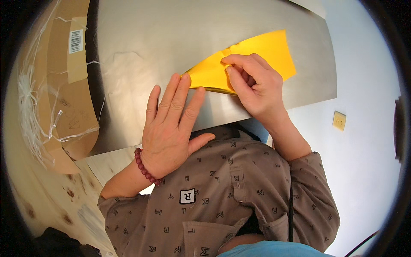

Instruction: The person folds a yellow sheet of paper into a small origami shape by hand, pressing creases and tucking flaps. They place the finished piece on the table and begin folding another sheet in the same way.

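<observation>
Sheet [274,52] slants lengthwise, narrow tip lower left, wide end upper right; right hand [257,83] pinches what seems a fold [226,52]; left hand [169,128], splayed open, touches the tip.

Table [150,34]: grey metal, dull shine. Yellow sheet [272,51] on it, creased, narrow end left, wide end right. Left of sheet: what looks like clear film [125,77], flat on metal. Farther left of sheet: cardboard [77,100] along table edge, unclear if resting on it.
</observation>
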### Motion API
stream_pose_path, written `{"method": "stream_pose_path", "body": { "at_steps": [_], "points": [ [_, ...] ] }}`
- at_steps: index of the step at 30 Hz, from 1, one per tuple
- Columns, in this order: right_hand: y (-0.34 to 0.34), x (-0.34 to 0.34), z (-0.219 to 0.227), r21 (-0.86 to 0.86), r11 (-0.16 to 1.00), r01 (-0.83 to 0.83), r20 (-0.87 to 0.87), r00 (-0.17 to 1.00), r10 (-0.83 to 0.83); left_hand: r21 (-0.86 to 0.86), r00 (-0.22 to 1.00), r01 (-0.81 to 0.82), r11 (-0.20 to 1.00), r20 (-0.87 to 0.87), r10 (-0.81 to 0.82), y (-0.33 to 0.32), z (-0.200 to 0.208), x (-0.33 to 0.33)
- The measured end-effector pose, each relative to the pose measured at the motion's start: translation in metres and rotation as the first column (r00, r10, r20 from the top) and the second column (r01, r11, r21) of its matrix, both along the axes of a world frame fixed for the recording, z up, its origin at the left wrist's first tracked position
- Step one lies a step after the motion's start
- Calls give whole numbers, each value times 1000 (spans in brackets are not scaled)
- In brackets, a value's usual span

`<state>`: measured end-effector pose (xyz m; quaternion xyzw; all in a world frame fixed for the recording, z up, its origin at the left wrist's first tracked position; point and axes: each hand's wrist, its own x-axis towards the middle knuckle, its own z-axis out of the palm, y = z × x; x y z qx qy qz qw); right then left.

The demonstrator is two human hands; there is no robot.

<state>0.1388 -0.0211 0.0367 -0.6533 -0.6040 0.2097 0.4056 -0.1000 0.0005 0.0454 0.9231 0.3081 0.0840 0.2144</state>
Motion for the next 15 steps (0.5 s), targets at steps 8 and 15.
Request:
{"method": "stream_pose_path", "body": {
  "at_steps": [8,15],
  "points": [
    [-1,4,1,12,1000,-18,8,1000,18,20,1000,-18,1000,7,18,-1,-2,2],
    [1,4,0,31,998,-47,56,997,45,44,999,-30,999,-10,30,-2,-1,3]
  ]
}}
